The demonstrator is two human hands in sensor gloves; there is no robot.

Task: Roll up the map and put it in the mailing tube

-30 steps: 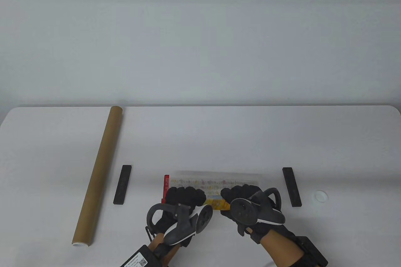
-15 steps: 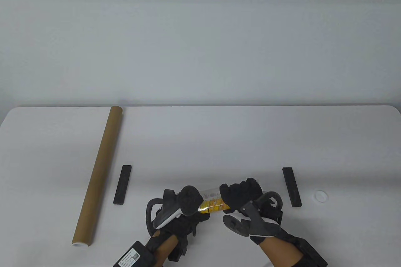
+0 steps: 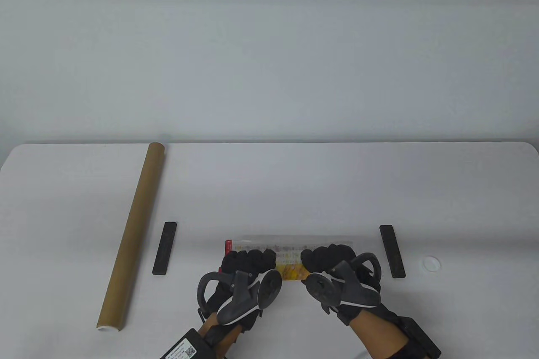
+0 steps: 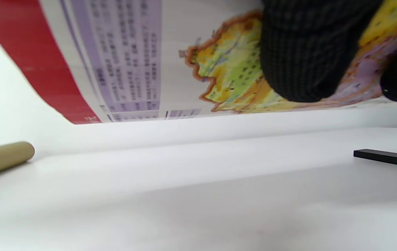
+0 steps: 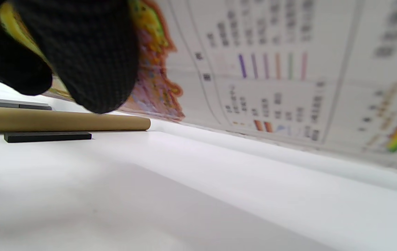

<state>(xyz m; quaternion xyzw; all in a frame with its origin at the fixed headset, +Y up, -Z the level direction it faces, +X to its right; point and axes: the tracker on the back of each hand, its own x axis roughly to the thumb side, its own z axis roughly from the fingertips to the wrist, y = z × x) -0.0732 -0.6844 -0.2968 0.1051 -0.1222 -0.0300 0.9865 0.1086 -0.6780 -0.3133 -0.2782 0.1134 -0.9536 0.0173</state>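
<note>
The colourful map (image 3: pixel 290 249) lies as a loose roll across the table's near middle, red edge at its left end. My left hand (image 3: pixel 248 260) curls over the left part of the roll and my right hand (image 3: pixel 326 256) over the right part. In the left wrist view, black fingertips (image 4: pixel 306 52) press on the printed map (image 4: pixel 128 62). The right wrist view shows fingertips (image 5: pixel 86 52) on the map (image 5: pixel 271 69) the same way. The brown mailing tube (image 3: pixel 132 235) lies far left, apart from both hands, its white-rimmed end nearest me.
A black bar (image 3: pixel 164 248) lies between the tube and the map, and a second black bar (image 3: pixel 392 251) lies right of the map. A small white cap (image 3: pixel 432 263) sits further right. The white table (image 3: pixel 273 190) runs back to a grey wall.
Half a second ago both wrists were turned up with little of the map showing. Now both hands are palm-down again, and the roll's far side and red end show beyond the fingers.
</note>
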